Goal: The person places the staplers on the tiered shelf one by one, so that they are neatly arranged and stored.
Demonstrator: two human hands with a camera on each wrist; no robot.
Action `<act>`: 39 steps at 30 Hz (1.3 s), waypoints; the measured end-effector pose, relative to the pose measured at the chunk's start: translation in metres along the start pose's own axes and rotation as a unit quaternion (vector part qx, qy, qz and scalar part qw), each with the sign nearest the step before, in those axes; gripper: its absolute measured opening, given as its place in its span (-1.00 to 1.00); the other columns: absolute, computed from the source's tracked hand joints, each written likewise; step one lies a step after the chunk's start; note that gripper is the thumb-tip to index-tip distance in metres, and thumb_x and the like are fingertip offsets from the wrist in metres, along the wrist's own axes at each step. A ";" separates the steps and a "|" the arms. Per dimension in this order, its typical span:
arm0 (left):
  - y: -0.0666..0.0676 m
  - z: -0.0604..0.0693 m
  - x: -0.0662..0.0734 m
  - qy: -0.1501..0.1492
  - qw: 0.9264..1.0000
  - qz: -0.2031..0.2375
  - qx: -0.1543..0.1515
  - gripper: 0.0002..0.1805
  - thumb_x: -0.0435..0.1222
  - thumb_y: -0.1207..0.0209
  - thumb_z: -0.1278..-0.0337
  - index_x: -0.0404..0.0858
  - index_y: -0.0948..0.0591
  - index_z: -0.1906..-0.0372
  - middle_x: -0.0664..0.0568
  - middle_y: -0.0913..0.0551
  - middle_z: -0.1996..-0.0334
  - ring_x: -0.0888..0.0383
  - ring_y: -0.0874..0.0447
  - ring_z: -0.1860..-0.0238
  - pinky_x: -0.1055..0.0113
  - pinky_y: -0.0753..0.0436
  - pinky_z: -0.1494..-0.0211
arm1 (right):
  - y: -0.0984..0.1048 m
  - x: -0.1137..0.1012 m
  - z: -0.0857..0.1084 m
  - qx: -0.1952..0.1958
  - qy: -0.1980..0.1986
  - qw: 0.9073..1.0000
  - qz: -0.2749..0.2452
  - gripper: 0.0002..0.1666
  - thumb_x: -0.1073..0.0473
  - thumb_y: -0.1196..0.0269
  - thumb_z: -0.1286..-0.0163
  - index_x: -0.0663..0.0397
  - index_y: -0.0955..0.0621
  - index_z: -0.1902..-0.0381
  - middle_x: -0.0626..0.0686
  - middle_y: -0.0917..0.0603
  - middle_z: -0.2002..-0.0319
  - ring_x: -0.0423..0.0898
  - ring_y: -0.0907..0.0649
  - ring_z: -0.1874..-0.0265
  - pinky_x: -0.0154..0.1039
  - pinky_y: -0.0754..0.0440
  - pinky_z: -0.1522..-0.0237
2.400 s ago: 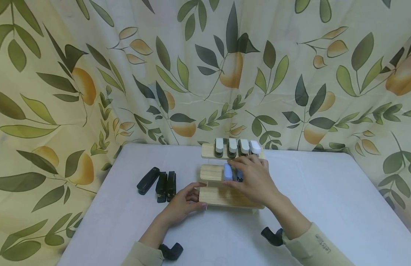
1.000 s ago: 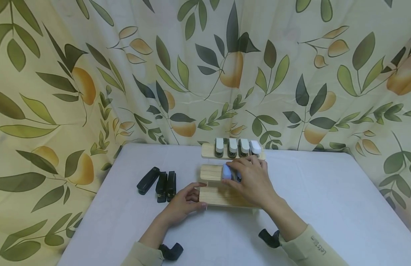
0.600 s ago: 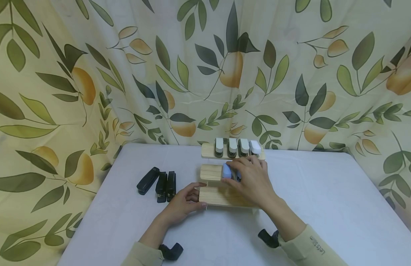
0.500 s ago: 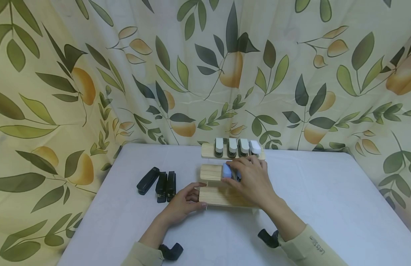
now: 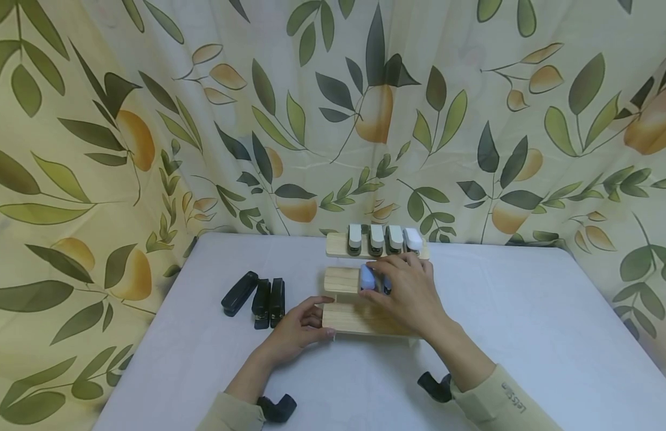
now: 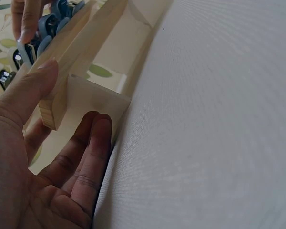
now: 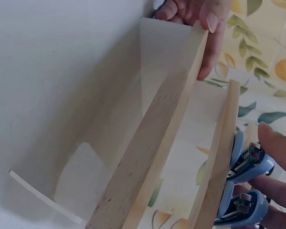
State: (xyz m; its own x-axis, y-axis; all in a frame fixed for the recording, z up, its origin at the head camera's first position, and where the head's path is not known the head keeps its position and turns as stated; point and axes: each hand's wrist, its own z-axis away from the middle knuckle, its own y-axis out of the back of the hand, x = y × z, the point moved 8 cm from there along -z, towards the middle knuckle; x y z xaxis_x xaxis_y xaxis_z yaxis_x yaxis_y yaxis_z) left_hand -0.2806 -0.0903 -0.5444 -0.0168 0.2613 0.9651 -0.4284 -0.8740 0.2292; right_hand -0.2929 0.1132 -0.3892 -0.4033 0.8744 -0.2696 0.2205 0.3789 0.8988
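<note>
In the head view, my left hand (image 5: 297,332) holds the left end of the lowest board of a wooden tiered rack (image 5: 360,318). The left wrist view shows my left thumb (image 6: 35,88) on the board and fingertips (image 6: 102,125) against the pale side panel (image 6: 96,98). My right hand (image 5: 414,293) grips a light blue stapler (image 5: 368,277) on the middle board, between thumb and fingers. A second blue stapler (image 5: 387,285) is partly hidden by that hand. Seen from the right wrist, two blue staplers (image 7: 252,164) lie side by side along the board.
Several white-topped staplers (image 5: 377,237) stand in a row on the back board (image 5: 337,244). Left of the rack, three black staplers (image 5: 240,293) lie on the white-covered table (image 5: 527,323). A leaf-patterned curtain (image 5: 333,179) hangs behind the table.
Since the earliest frame, my right hand has shifted slightly left, and the light blue stapler has moved slightly left with it. My left hand has stayed on the rack.
</note>
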 end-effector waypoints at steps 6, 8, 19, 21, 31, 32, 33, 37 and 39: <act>0.000 0.000 0.001 -0.002 1.000 -0.003 0.001 -0.31 -0.02 -0.46 -0.17 0.26 -0.46 -0.39 0.06 -0.64 -0.01 0.12 -0.71 0.02 0.18 -0.59 -0.14 | 0.004 0.002 0.002 0.006 -0.009 1.000 -0.020 -0.30 -0.24 -0.56 -0.13 -0.05 -0.72 -0.16 0.06 -0.74 -0.13 0.09 -0.54 -0.12 0.10 -0.33 -0.08; 0.000 0.000 0.001 -0.003 1.000 -0.003 0.002 -0.31 -0.02 -0.46 -0.17 0.26 -0.47 -0.39 0.06 -0.64 -0.01 0.12 -0.71 0.01 0.18 -0.60 -0.14 | 0.005 0.002 0.002 0.012 -0.009 1.000 -0.024 -0.31 -0.23 -0.57 -0.13 -0.06 -0.72 -0.16 0.06 -0.74 -0.12 0.09 -0.55 -0.11 0.11 -0.34 -0.07; 0.001 -0.001 -0.002 -0.002 1.000 -0.003 0.005 -0.32 -0.01 -0.47 -0.15 0.28 -0.47 -0.37 0.07 -0.64 -0.02 0.12 -0.71 0.02 0.20 -0.60 -0.14 | 0.016 0.007 0.006 0.041 -0.007 0.997 -0.067 -0.31 -0.11 -0.63 -0.07 -0.06 -0.72 -0.15 0.06 -0.74 -0.09 0.09 -0.55 -0.13 0.11 -0.36 -0.07; 0.001 -0.001 -0.002 -0.002 1.000 -0.003 0.006 -0.32 -0.01 -0.47 -0.15 0.28 -0.47 -0.37 0.07 -0.64 -0.02 0.12 -0.71 0.02 0.19 -0.60 -0.14 | 0.018 0.009 0.008 0.050 -0.008 0.996 -0.077 -0.31 -0.08 -0.65 -0.05 -0.05 -0.72 -0.14 0.06 -0.74 -0.08 0.10 -0.55 -0.13 0.12 -0.37 -0.08; -0.001 -0.001 -0.002 -0.004 1.000 -0.002 0.002 -0.32 -0.02 -0.47 -0.16 0.26 -0.47 -0.38 0.05 -0.63 -0.03 0.11 -0.71 0.01 0.22 -0.60 -0.14 | 0.031 0.021 0.022 0.108 -0.011 0.985 -0.133 -0.34 0.13 -0.67 -0.01 0.01 -0.73 -0.12 0.10 -0.74 -0.09 0.10 -0.56 -0.07 0.08 -0.33 -0.05; -0.001 -0.001 -0.002 -0.004 1.000 -0.002 0.002 -0.32 -0.01 -0.47 -0.16 0.26 -0.47 -0.38 0.05 -0.63 -0.03 0.11 -0.70 0.01 0.21 -0.60 -0.14 | 0.031 0.023 0.023 0.110 -0.013 0.985 -0.135 -0.34 0.14 -0.67 -0.02 0.00 -0.73 -0.12 0.10 -0.74 -0.09 0.10 -0.56 -0.07 0.08 -0.34 -0.07; 0.000 -0.001 -0.002 -0.004 1.000 -0.003 0.003 -0.32 -0.01 -0.47 -0.16 0.26 -0.47 -0.38 0.05 -0.63 -0.03 0.11 -0.70 0.01 0.22 -0.60 -0.14 | 0.032 0.024 0.024 0.112 -0.015 0.984 -0.140 -0.34 0.15 -0.66 -0.02 0.00 -0.72 -0.12 0.10 -0.73 -0.09 0.09 -0.56 -0.08 0.10 -0.34 -0.09; 0.000 0.000 -0.001 -0.002 1.000 -0.005 0.004 -0.32 -0.01 -0.46 -0.16 0.25 -0.47 -0.38 0.06 -0.64 -0.03 0.12 -0.71 0.01 0.21 -0.60 -0.14 | 0.034 0.030 0.028 0.119 -0.019 0.980 -0.160 -0.35 0.17 -0.66 -0.03 0.01 -0.71 -0.13 0.10 -0.73 -0.09 0.08 -0.54 -0.11 0.13 -0.35 -0.15; 0.000 0.000 -0.001 -0.002 1.000 -0.005 0.005 -0.32 -0.01 -0.46 -0.16 0.26 -0.47 -0.38 0.06 -0.64 -0.03 0.12 -0.71 0.00 0.20 -0.60 -0.14 | 0.034 0.033 0.031 0.121 -0.023 0.978 -0.171 -0.35 0.17 -0.65 -0.04 0.01 -0.71 -0.14 0.10 -0.72 -0.11 0.08 -0.53 -0.13 0.13 -0.37 -0.16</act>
State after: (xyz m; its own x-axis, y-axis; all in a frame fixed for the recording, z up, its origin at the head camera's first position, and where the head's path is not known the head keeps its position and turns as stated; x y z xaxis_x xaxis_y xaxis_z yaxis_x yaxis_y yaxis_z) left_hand -0.2809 -0.0909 -0.5453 -0.0089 0.2690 0.9631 -0.4200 -0.8751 0.2406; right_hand -0.2714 0.1646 -0.3782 -0.4510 0.6949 -0.5601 0.2864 0.7070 0.6466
